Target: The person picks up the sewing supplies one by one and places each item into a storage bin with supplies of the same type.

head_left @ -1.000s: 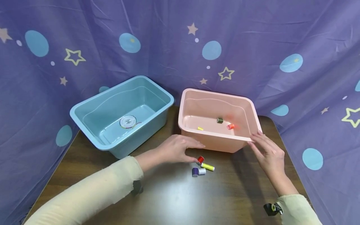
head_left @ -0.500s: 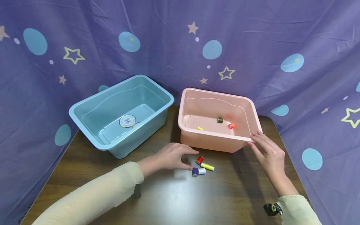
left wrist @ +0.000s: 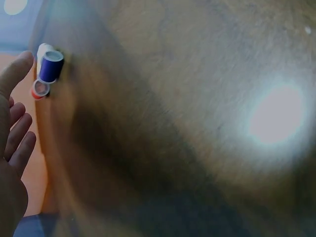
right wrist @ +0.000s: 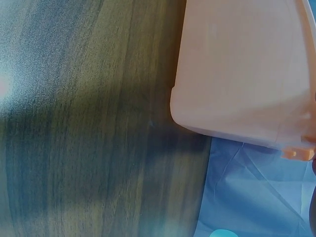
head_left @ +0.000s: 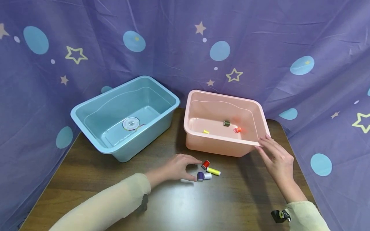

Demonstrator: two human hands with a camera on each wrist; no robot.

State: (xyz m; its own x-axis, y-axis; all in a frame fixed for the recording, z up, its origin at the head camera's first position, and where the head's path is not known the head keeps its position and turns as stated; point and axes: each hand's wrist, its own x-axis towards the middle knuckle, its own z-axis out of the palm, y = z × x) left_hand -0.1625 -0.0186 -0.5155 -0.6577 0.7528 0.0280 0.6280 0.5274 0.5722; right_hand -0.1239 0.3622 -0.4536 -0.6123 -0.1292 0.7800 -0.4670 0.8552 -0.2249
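Observation:
In the head view my left hand [head_left: 177, 167] reaches in from the left over the table. Its thumb and fingers are apart, with the fingertips close by a purple thread spool [head_left: 200, 176] and a red thread spool [head_left: 205, 164]. Against the purple one lies a white spool [head_left: 207, 175], and a longer yellow spool [head_left: 213, 171] lies beside the red. The left wrist view shows the purple spool [left wrist: 51, 67] just past the thumb tip. My right hand [head_left: 278, 159] grips the front right corner of the pink bin [head_left: 219, 137], fingers over its rim and thumb below.
Inside the pink bin lie a dark green spool [head_left: 226, 123], an orange-red spool [head_left: 237, 130] and a small yellow piece [head_left: 206, 132]. A blue bin [head_left: 150, 134] on the left holds a white disc [head_left: 131, 123] edged with coloured pins. A purple curtain [head_left: 260, 38] hangs behind the wooden table [head_left: 225, 205].
My left hand has come down and nearer from beside the pink bin's front wall, to the left of the purple and red spools. The right hand stays on the rim.

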